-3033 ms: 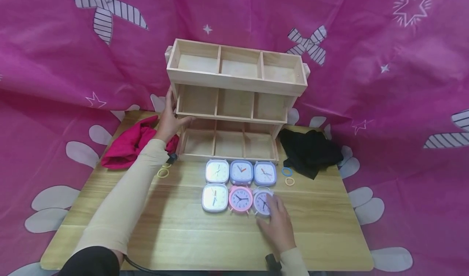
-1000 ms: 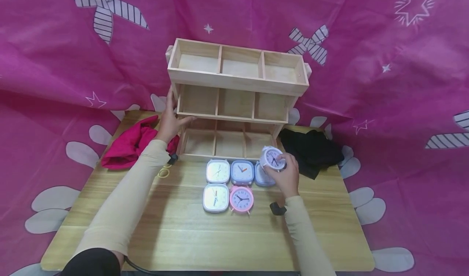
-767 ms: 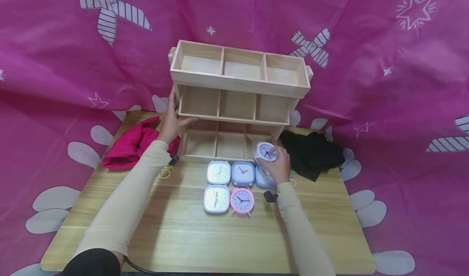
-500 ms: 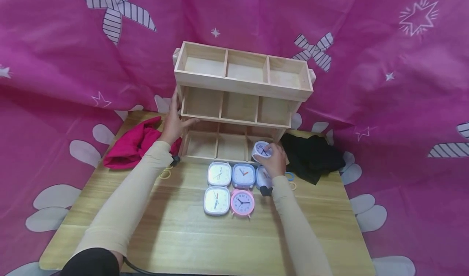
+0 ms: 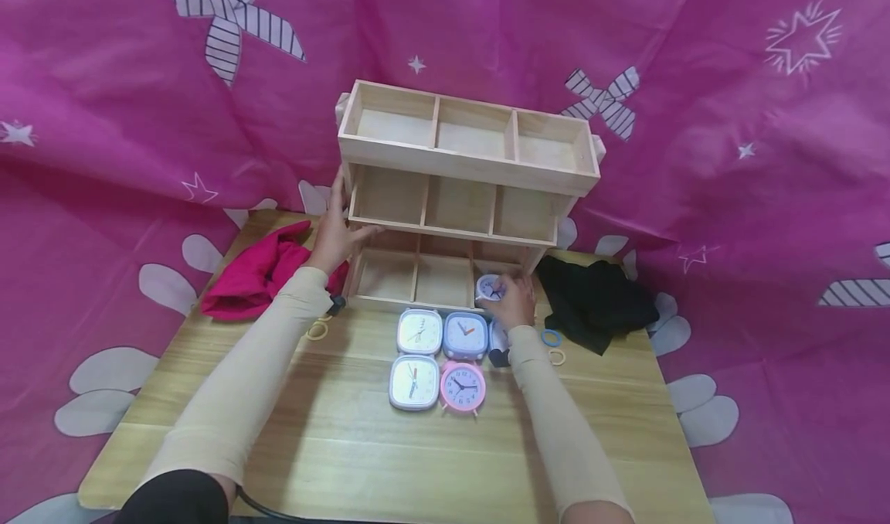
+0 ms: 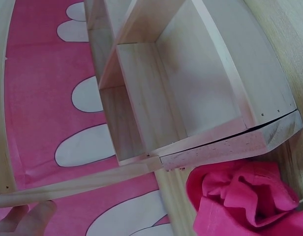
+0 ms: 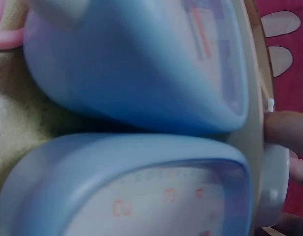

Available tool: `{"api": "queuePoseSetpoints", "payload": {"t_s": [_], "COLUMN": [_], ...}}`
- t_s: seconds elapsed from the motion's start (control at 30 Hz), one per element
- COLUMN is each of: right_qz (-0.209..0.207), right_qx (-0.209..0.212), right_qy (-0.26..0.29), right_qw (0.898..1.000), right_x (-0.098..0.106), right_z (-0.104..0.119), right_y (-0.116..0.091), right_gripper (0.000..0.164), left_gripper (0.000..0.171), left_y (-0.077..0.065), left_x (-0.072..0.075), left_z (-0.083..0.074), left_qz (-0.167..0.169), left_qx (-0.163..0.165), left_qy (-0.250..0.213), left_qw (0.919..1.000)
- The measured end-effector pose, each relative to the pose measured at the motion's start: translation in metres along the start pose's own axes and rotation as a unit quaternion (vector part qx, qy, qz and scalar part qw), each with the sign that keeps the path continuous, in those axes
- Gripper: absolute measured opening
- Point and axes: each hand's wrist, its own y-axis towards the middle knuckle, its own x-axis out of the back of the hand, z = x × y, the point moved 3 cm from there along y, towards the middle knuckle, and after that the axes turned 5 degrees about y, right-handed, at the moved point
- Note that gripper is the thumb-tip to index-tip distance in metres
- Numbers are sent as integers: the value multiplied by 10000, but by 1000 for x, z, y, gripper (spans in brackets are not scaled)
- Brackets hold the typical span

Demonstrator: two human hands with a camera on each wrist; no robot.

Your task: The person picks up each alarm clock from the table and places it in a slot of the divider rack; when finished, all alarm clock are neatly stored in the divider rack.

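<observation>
My right hand (image 5: 516,301) pinches a round lavender alarm clock (image 5: 490,287) inside the right compartment of the bottom tier of a three-tier wooden rack (image 5: 466,161). In the right wrist view the fingers (image 7: 284,130) hold its pale casing (image 7: 274,187) beyond two blue clocks. My left hand (image 5: 336,238) grips the rack's left side, thumb in front of the upright. In front of the rack lie a white square clock (image 5: 419,331), a blue clock (image 5: 465,335) and another blue clock (image 5: 497,337), partly hidden by my right wrist. Nearer are a white clock (image 5: 413,382) and a pink clock (image 5: 463,387).
Red cloth (image 5: 257,273) lies left of the rack, also close by in the left wrist view. Black cloth (image 5: 598,300) lies on its right. A blue ring (image 5: 552,338) and yellow rings (image 5: 317,330) rest on the wooden table (image 5: 389,462). Pink curtain hangs behind.
My right hand has picked up the lavender clock from the front row and carried it forward into the rack's bottom right compartment. The left hand keeps its hold; the view shifts slightly.
</observation>
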Motion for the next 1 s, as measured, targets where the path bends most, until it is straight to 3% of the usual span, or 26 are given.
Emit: {"api": "queuePoseSetpoints", "payload": {"t_s": [0.5,0.7,0.87,1.0], "right_qz": [-72,209,215,-44], "right_qx": [45,171,326,489], "right_qy": [24,-94,-302,68], "right_qw": [10000,9996,9988,9988], "right_x": [-2,5,17,32], "right_z": [-5,1,9,18], "right_y": [-1,-5,-27,-61], "right_gripper": [36,35,47,43], "left_gripper": [137,137,136,135], "left_y": [-1,-3,-3,-1], "left_x": [1,4,5,4], "left_z": [-1,3,2,0], "left_qz": [42,-29,12,35], "left_qx": [24,-59,-93,-187], "left_qy": [106,271,346,398], "left_qw": [9999,9996,9994,9990]}}
